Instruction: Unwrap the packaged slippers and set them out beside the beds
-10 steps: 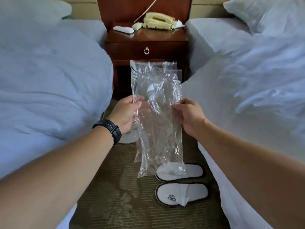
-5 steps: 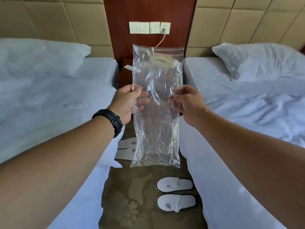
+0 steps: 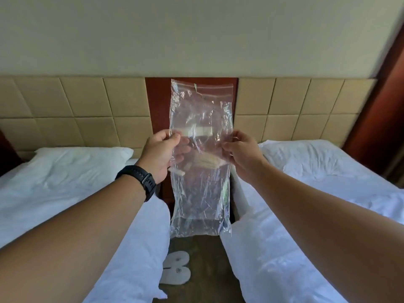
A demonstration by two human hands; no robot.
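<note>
two beds fill the view, the left bed (image 3: 65,189) and the right bed (image 3: 317,204), with a strip of carpet floor (image 3: 203,270) between them. a pair of white slippers (image 3: 176,267) lies on that floor, just beside the left bed; they look soft, light and floppy, best lifted by the sole edge or the strap. held up at centre is a clear plastic bag (image 3: 201,193), apparently empty. it is thin, slippery and crinkly, almost weightless, so pinching its side edges suits it. the left hand (image 3: 161,154) pinches its left edge, the right hand (image 3: 240,149) its right edge.
</note>
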